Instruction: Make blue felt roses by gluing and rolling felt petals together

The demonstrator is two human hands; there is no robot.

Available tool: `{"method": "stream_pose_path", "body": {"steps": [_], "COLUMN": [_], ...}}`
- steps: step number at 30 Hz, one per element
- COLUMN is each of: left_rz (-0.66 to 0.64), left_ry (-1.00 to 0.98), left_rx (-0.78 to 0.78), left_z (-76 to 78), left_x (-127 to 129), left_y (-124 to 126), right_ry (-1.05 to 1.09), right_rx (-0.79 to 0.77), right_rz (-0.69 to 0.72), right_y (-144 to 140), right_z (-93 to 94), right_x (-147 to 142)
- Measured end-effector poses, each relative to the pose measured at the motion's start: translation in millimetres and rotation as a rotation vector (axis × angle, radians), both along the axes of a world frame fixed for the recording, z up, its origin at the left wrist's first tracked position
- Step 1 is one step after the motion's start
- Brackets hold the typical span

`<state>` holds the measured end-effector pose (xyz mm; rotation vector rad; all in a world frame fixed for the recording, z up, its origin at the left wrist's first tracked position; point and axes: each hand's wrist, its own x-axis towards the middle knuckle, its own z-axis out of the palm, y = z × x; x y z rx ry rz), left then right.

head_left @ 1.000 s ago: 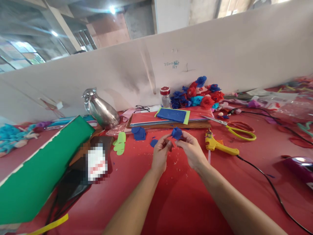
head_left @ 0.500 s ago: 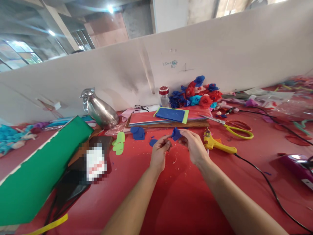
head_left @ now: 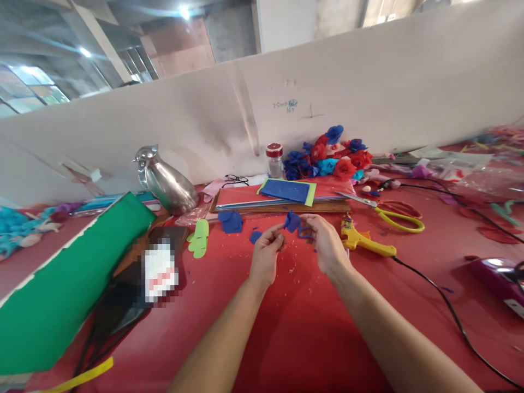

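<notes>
Over the red table, my left hand (head_left: 266, 251) pinches a small blue paper flower (head_left: 292, 221) at its fingertips. My right hand (head_left: 327, 243) is close on the flower's right side, its thumb and forefinger a small gap away. A blue paper petal (head_left: 304, 233) shows at the curled fingers of my right hand, partly hidden by them. Behind the left hand lies a loose blue paper piece (head_left: 255, 237). Further left are a stack of blue petals (head_left: 230, 221) and several light green paper cutouts (head_left: 198, 239).
A yellow glue gun (head_left: 368, 243) with a black cord and scissors (head_left: 393, 214) lie to the right. Paper sheets (head_left: 284, 191), a jar (head_left: 274, 161) and a heap of paper flowers (head_left: 327, 155) stand behind. A metal jug (head_left: 167, 183) and green board (head_left: 82, 284) are left.
The fingers of my right hand have come off the blue flower, which stays in my left hand. A blue petal now shows at the right fingers.
</notes>
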<state>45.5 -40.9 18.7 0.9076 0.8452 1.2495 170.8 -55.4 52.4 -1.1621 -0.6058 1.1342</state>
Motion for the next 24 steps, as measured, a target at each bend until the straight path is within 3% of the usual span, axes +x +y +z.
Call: {"method": "stream_pose_path", "body": {"steps": [4, 16, 24], "left_rz": [0.022, 0.074, 0.010], "left_ry": [0.018, 0.096, -0.123], "left_rx": [0.004, 0.015, -0.065], "left_z": [-1.8, 0.0, 0.5], "left_x": [-0.2, 2.0, 0.5], "left_y": [1.3, -1.7, 0.1], "right_ry": [-0.050, -0.059, -0.070], "right_rx": [0.004, 0.011, 0.030], "right_rz": [0.066, 0.076, 0.044], "right_y": [-0.7, -3.7, -6.7], "right_z": [-1.8, 1.3, 3.0], "right_x": [-3.4, -6.1, -10.9]}}
